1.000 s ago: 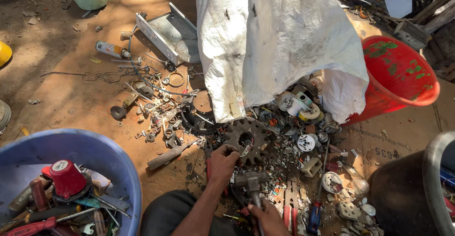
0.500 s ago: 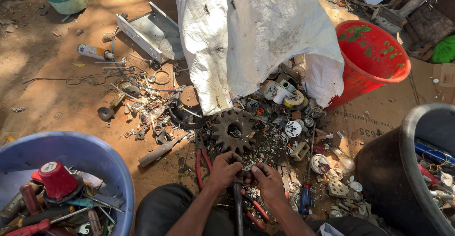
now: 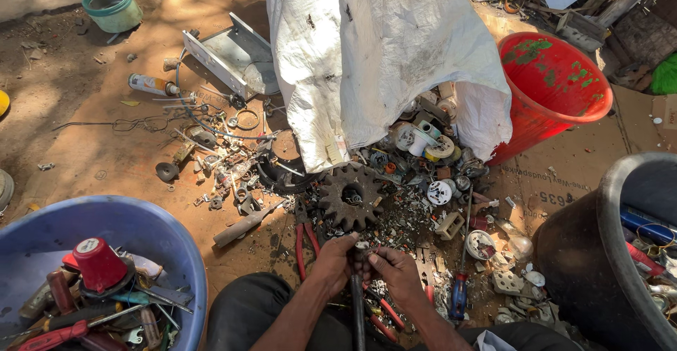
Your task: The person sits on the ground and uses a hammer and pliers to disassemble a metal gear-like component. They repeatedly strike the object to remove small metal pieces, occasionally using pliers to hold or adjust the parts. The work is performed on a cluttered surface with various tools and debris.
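My left hand [image 3: 333, 261] and my right hand [image 3: 395, 272] meet over the scrap pile, both wrapped around a dark metal rod [image 3: 357, 301] that runs from between them down toward my legs. Just beyond the hands lies a large rusty toothed gear [image 3: 349, 196] flat on the ground. Red-handled pliers [image 3: 305, 239] lie left of my left hand. A screwdriver with a blue and red handle [image 3: 459, 296] lies right of my right hand. Small scrap parts spill from a big white sack [image 3: 381, 55] behind the gear.
A blue plastic basin [image 3: 148, 232] with tools and a red cap stands at the lower left. A red bucket [image 3: 557, 86] leans at the upper right, a black tub [image 3: 585, 259] at the right edge. A grey metal bracket [image 3: 226, 58] and a green pot [image 3: 113, 7] lie farther back.
My hands have drawn together and closer to me, now gripping the rod between them. The view has shifted slightly, so the sack and gear sit more to the centre.
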